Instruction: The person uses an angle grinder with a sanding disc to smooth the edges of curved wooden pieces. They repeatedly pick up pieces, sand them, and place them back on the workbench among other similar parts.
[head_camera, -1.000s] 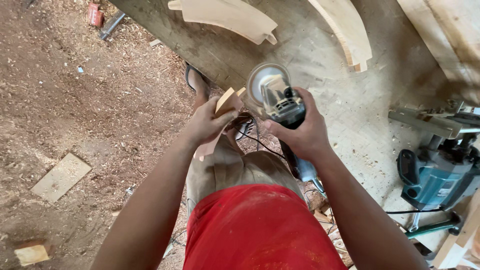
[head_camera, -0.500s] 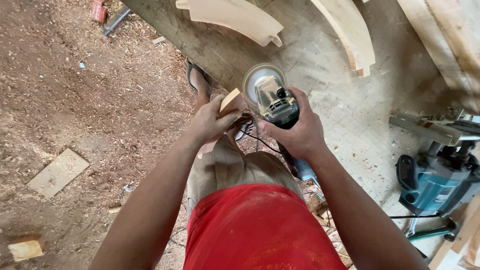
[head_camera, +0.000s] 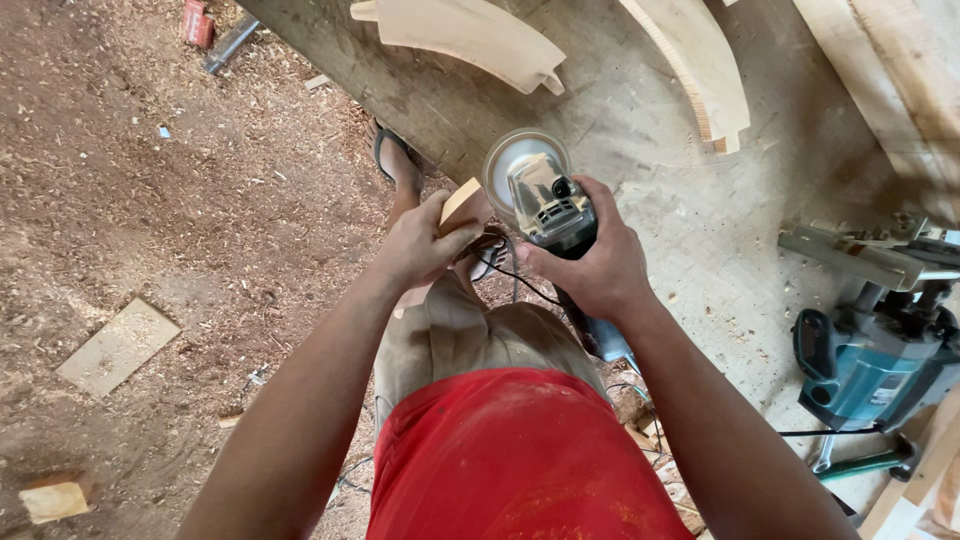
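My right hand (head_camera: 590, 262) grips the body of an angle grinder (head_camera: 545, 200), its round sanding disc (head_camera: 522, 160) turned up and away from me. My left hand (head_camera: 422, 240) holds a small pale wooden piece (head_camera: 460, 203) right beside the disc's left edge, touching or nearly touching it. The grinder's black cord (head_camera: 520, 282) loops down between my hands. Both hands are in front of my red shirt and khaki trousers, above the edge of a worn wooden workbench (head_camera: 640, 120).
Two curved pale wood parts (head_camera: 470, 35) (head_camera: 700, 60) lie on the bench. A teal power tool (head_camera: 880, 360) sits at the right with a metal rail (head_camera: 860, 255). The sawdust floor at left holds a flat offcut (head_camera: 118, 345), a small block (head_camera: 55, 497) and my sandalled foot (head_camera: 395, 160).
The view has shifted slightly. Both hands stay together on the grinder and the wooden piece, drifting a little up and toward the bench.
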